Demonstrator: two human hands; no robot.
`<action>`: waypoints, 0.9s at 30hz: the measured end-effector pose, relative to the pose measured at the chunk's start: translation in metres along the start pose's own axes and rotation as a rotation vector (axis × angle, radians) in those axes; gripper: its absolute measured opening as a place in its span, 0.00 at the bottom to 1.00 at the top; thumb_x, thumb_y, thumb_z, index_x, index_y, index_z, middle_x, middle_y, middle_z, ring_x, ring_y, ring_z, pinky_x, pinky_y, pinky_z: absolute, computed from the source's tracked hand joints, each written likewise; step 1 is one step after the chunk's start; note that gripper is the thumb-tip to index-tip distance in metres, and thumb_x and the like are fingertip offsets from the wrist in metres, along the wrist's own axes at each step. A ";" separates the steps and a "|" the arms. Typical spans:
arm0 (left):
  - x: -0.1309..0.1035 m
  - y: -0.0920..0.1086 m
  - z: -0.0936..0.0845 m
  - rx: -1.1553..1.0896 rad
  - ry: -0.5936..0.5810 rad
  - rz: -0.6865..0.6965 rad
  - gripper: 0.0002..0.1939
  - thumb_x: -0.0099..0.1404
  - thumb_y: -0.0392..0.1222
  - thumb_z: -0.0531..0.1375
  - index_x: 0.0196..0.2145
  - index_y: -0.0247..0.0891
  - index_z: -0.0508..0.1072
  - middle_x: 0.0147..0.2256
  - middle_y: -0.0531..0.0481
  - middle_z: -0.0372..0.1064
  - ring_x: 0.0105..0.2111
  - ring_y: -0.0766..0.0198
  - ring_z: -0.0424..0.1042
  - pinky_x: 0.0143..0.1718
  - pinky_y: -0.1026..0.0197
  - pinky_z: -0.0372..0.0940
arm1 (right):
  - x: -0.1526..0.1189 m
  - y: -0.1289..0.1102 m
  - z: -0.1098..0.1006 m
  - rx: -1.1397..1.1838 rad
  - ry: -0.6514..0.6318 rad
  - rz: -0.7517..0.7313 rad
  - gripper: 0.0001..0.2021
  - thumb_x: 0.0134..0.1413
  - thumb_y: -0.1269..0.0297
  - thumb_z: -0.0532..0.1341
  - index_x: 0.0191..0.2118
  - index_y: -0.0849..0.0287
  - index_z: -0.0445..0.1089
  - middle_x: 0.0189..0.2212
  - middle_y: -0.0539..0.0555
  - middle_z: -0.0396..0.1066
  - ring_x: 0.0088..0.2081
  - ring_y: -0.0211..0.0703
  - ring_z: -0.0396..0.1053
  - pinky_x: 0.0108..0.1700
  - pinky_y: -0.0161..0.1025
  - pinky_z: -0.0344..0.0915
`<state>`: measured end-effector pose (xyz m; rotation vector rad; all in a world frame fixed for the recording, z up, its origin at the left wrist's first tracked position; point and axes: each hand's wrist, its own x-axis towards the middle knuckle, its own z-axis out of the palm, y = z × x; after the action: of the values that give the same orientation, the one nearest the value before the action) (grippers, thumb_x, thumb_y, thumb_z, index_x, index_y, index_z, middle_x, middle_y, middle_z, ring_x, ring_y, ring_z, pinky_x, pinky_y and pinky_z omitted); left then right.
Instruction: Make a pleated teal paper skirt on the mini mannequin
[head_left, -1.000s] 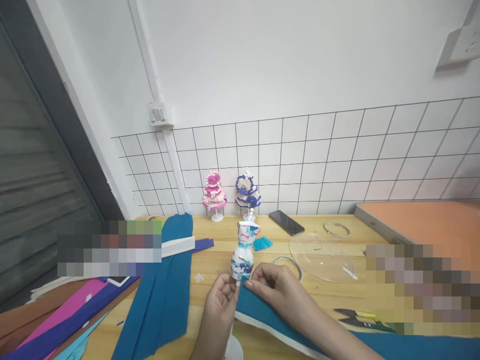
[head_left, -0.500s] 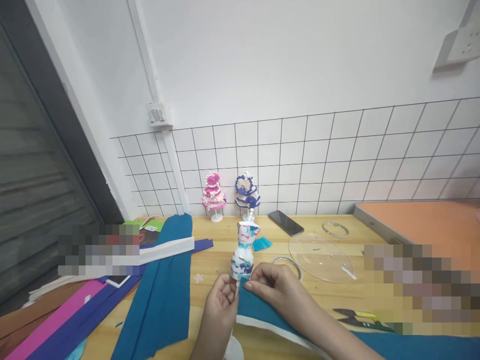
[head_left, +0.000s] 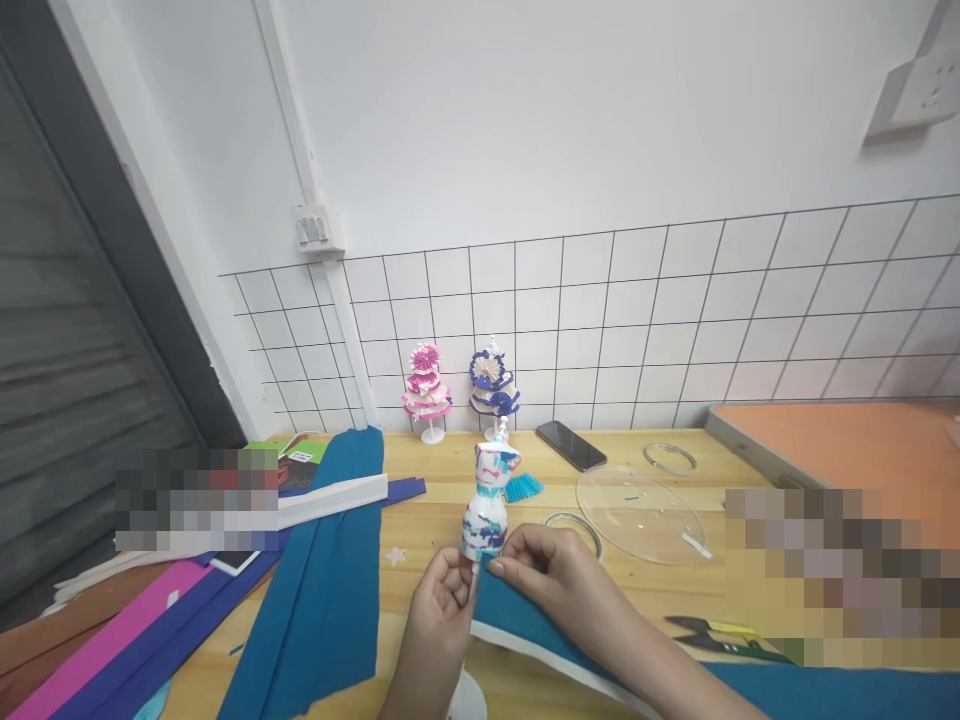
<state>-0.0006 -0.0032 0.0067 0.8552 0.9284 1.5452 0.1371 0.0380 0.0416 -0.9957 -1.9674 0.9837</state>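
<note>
A miniature dress form (head_left: 484, 515), white with blue, pink and purple patches, stands upright on a thin post with a round white base (head_left: 469, 697). My left hand (head_left: 441, 622) is closed around the post just under the form. Beside the form's lower edge, my right hand (head_left: 559, 578) pinches the upper edge of a teal crepe paper strip (head_left: 525, 622). This strip has a white lower border and runs off to the right beneath my right forearm. Its near end meets the bottom of the form; my fingers partly hide that contact.
Two decorated dress forms, one pink (head_left: 427, 385) and one purple (head_left: 495, 385), stand at the back. Around lie a pleated blue piece (head_left: 523, 488), phone (head_left: 571, 446), clear disc (head_left: 637, 520), tape rolls, snips (head_left: 724, 635), and folded coloured strips (head_left: 322, 590) at left.
Almost nothing differs. The view has shifted very slightly, and both hands keep the same hold on the post and the strip.
</note>
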 end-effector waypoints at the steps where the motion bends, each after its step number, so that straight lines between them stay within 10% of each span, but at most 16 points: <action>1: 0.000 0.000 0.000 -0.002 0.000 0.002 0.11 0.48 0.38 0.67 0.27 0.38 0.67 0.25 0.48 0.74 0.34 0.58 0.73 0.37 0.61 0.64 | 0.000 0.000 0.000 -0.003 0.000 -0.001 0.11 0.50 0.60 0.59 0.23 0.61 0.66 0.17 0.45 0.57 0.22 0.34 0.56 0.24 0.31 0.52; 27: 0.001 -0.001 -0.001 0.051 0.020 -0.044 0.19 0.37 0.26 0.68 0.28 0.38 0.67 0.23 0.52 0.72 0.30 0.59 0.73 0.32 0.63 0.65 | 0.000 -0.001 -0.001 -0.065 0.034 -0.006 0.13 0.51 0.59 0.57 0.21 0.60 0.63 0.18 0.45 0.61 0.23 0.35 0.58 0.25 0.31 0.53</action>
<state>-0.0010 -0.0020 0.0057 0.8513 0.9987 1.5001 0.1380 0.0376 0.0429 -1.0350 -1.9842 0.8996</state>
